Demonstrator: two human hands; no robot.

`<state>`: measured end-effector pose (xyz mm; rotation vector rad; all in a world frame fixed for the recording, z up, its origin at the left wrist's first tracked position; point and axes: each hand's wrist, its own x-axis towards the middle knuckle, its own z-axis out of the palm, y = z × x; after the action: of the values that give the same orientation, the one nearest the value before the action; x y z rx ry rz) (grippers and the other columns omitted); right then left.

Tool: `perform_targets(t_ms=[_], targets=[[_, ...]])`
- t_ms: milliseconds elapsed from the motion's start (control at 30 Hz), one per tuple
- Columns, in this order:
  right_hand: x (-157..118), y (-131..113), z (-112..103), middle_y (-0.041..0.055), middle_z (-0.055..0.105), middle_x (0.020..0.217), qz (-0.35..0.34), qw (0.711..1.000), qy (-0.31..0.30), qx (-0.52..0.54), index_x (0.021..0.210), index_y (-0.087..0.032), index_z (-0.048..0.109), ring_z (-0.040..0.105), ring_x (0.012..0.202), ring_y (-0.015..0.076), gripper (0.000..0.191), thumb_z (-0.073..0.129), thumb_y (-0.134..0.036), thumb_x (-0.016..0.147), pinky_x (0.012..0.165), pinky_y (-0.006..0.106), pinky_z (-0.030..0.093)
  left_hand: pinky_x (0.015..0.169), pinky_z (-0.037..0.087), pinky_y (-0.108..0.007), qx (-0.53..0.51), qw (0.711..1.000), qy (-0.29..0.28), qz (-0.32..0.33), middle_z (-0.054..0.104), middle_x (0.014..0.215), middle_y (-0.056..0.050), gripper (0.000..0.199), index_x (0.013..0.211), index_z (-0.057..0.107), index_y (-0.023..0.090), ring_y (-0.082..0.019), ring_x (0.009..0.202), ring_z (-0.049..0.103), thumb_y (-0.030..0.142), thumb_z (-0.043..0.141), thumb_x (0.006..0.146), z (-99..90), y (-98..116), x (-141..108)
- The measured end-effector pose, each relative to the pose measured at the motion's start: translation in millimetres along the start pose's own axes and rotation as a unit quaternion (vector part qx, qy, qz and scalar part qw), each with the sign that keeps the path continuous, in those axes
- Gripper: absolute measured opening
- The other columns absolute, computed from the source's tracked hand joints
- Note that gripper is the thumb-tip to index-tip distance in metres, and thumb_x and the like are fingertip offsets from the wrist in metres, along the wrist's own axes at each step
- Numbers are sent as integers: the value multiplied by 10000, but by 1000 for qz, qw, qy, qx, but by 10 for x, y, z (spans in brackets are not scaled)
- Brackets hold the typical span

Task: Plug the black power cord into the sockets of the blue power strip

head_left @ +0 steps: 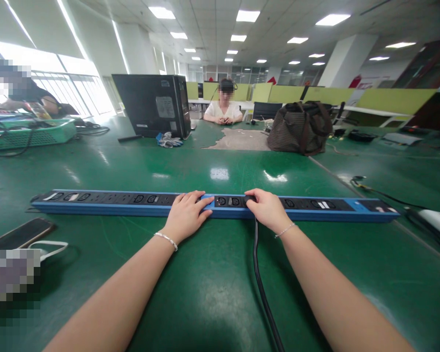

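Head view: one blue power strip (106, 209), on green desk (212, 283), long axis crosswise to the wearer. Left hand (187, 215): spread flat at strip's middle. Right hand (268, 210), nearer strip's right end: pinching black plug (250, 198) at the sockets, seating hidden; black cable (257, 259) trails wearerward.

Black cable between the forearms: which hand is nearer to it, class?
Right. The right hand holds the plug on the cable; the left hand rests on the blue power strip, left of the cable.
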<state>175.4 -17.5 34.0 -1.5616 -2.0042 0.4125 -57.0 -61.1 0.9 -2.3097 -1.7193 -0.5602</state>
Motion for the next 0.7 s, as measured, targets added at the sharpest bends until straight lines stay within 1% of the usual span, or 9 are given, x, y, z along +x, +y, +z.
perform_targets(t_ms=[67,167,267,333,433,533,600,667,700], targets=[[-7,-49,-94,31,663,788,-2,998,12,64,993,-156,659,567,689,143,321,496,-243,731,678,271,437,1030,299,-413,-1,1000,1,-2,519,1305,-6,374,1216,533,360,-210,1197,456,448,422,870,1,-3,0],[-49,-169,-385,17,635,756,-28,981,59,185,1063,-161,618,531,610,123,351,512,-301,760,571,251,417,1031,296,-410,0,1000,-1,-2,519,1304,-8,376,1216,534,351,-204,1199,455,451,416,873,1,-9,3],[-116,-235,-714,-1,596,729,-64,969,138,197,1066,-192,616,508,600,109,331,551,-298,759,539,233,392,1031,297,-407,2,1000,-5,1,519,1305,-10,381,1219,533,347,-203,1200,453,453,422,871,0,-12,8],[-150,-209,-868,-20,553,663,-67,968,157,186,1036,-197,628,476,555,100,311,582,-289,743,492,223,364,1027,299,-411,5,1000,-7,1,516,1309,-11,382,1221,532,348,-207,1199,454,455,420,871,1,-13,10],[-167,-107,-987,-37,501,594,-58,966,177,179,1019,-203,628,457,516,99,289,590,-291,746,452,219,352,1020,306,-419,10,1000,-9,1,515,1309,-15,390,1226,529,346,-214,1197,456,462,398,878,7,-17,11],[-160,1,-1055,-35,523,596,-23,965,174,196,1070,-202,590,484,501,106,333,581,-321,758,453,228,387,1017,308,-424,11,1000,-9,3,515,1309,-16,394,1232,526,345,-218,1195,456,462,393,879,15,-25,11],[-151,98,-1103,-24,557,632,31,964,165,204,1136,-203,543,488,469,107,384,547,-335,775,437,237,390,1014,310,-423,11,1000,-8,6,514,1310,-16,394,1233,525,346,-217,1194,456,461,395,879,19,-30,11],[-139,253,-1155,-16,566,647,91,966,177,166,1152,-205,534,460,424,105,388,503,-338,789,405,239,356,1012,312,-419,11,1000,-7,8,515,1309,-16,394,1232,524,346,-214,1194,456,462,394,879,22,-34,10],[-131,356,-1177,-16,553,624,108,968,194,114,1116,-204,564,434,409,102,361,485,-347,795,401,238,335,1011,312,-418,12,1000,-6,9,516,1307,-16,394,1232,524,346,-213,1194,457,463,393,879,22,-35,9]])
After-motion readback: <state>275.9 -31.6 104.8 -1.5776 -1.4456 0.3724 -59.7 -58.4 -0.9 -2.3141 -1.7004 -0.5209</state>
